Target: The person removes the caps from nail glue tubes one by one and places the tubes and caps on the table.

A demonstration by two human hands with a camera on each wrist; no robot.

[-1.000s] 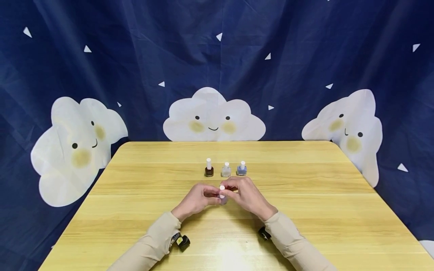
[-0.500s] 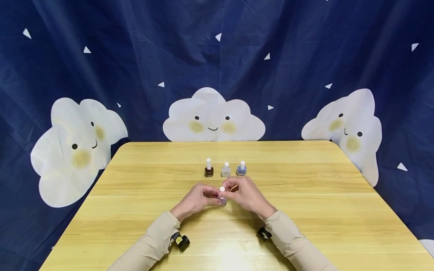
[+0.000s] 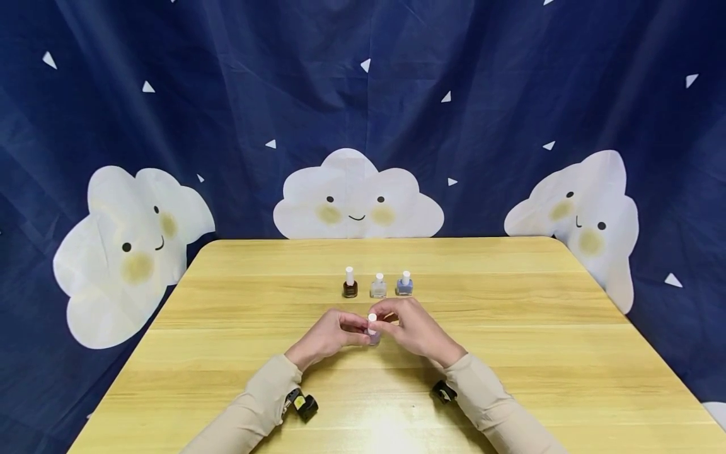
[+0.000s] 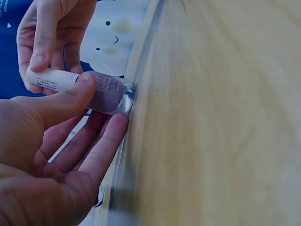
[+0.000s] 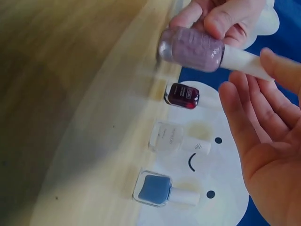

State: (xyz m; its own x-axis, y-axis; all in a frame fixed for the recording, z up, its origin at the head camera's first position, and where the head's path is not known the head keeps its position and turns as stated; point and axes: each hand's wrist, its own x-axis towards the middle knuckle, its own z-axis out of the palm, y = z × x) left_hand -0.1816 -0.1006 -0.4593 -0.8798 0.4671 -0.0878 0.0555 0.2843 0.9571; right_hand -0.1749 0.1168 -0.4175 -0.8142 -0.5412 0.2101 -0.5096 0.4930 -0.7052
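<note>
A light purple nail polish bottle (image 3: 373, 338) stands upright at the middle of the wooden table. My left hand (image 3: 329, 334) holds its glass body, thumb on the near side in the left wrist view and fingers around the back and base. From the other side, my right hand (image 3: 414, 328) pinches the tall white cap (image 4: 54, 79) between thumb and fingers. The cap sits on the bottle's neck. In the right wrist view the purple bottle (image 5: 190, 49) shows whole, with the right thumb against the cap's end.
Behind the hands, three more capped bottles stand in a row: dark red (image 3: 350, 289), clear (image 3: 379, 289) and blue (image 3: 404, 287). The table (image 3: 227, 302) ends at a dark blue curtain (image 3: 238, 94) printed with white clouds.
My right fingers have shifted slightly around the cap. The left hand, the purple bottle and the row of bottles stay in nearly the same places.
</note>
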